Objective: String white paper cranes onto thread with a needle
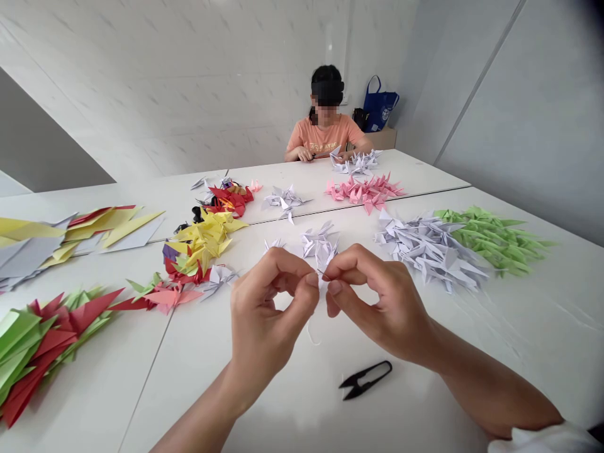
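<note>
We bring our 2 hands together at mid-frame, left hand (257, 314) and right hand (394, 311) pinched nearly tip to tip, probably to control the white thread (315, 343) dangling below; the pinched spot itself is hidden. White paper birds (325, 251) lie just behind. Black scissors (365, 380) rest at lower centre, likely for quick reach, with open worktop (283, 415) around them. The right edge slants beyond the green birds (495, 242).

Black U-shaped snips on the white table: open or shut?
Open: the snips lie with blade tips apart, white table visible between them.
</note>
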`<state>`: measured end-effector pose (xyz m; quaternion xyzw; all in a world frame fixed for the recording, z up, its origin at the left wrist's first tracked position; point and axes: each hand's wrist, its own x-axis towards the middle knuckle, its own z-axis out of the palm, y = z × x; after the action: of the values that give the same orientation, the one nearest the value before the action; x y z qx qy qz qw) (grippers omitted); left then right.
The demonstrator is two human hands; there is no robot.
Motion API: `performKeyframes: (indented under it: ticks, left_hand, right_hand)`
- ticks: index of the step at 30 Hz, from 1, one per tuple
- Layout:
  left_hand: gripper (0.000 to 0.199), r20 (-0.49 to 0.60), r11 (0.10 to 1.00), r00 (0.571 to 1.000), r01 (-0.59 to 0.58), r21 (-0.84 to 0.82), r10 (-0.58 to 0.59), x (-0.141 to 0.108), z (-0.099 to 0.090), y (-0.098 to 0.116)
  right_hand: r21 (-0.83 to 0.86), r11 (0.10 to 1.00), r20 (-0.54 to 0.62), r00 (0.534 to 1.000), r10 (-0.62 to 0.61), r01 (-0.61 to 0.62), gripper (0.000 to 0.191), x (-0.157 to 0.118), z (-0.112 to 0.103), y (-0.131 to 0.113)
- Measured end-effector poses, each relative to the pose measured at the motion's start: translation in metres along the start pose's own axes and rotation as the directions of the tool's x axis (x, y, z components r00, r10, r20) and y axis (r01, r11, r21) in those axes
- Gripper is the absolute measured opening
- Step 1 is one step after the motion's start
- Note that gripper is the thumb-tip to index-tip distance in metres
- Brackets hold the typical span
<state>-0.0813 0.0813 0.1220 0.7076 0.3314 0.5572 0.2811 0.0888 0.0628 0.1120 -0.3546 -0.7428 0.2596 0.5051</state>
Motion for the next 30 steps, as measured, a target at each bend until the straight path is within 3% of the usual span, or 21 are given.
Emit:
performKeyframes:
  ticks: [5,8,14,19,25,30]
  left_hand:
    - [0.019,-0.017,0.999,1.0,0.022,0.024,-0.021,-0.0002,0.0024,0.001]
    - [0.019,-0.008,0.996,0.996,0.088,-0.022,-0.088,0.0003,0.0026,0.0025]
    - [0.02,0.027,0.975,0.979,0.202,-0.09,-0.2,0.0015,0.0007,0.0035]
    - [0.02,0.018,0.98,0.981,0.195,-0.043,-0.194,0.0005,0.002,0.0026]
    - [0.017,0.057,0.987,0.986,0.158,-0.038,-0.155,0.0007,0.0036,0.0009]
    - [0.02,0.086,0.977,0.977,0.202,-0.064,-0.196,0.0019,0.002,-0.0008]
  right_hand:
    - [-0.001,0.999,-0.042,0.998,-0.04,0.04,0.008,0.001,-0.0003,0.0009]
    - [-0.037,0.994,-0.113,0.988,-0.106,0.102,0.01,0.0029,-0.001,0.0014]
    - [-0.092,0.99,-0.125,0.985,-0.121,0.11,0.01,0.0043,-0.0001,0.0028]
    - [-0.156,0.983,-0.17,0.978,-0.125,0.099,0.01,0.0046,0.0016,0.0039]
    - [-0.23,0.947,-0.218,0.936,-0.275,0.224,0.012,0.0062,0.0022,0.0038]
    - [-0.279,0.92,-0.187,0.924,-0.334,0.276,0.017,0.0068,0.0017,0.0051]
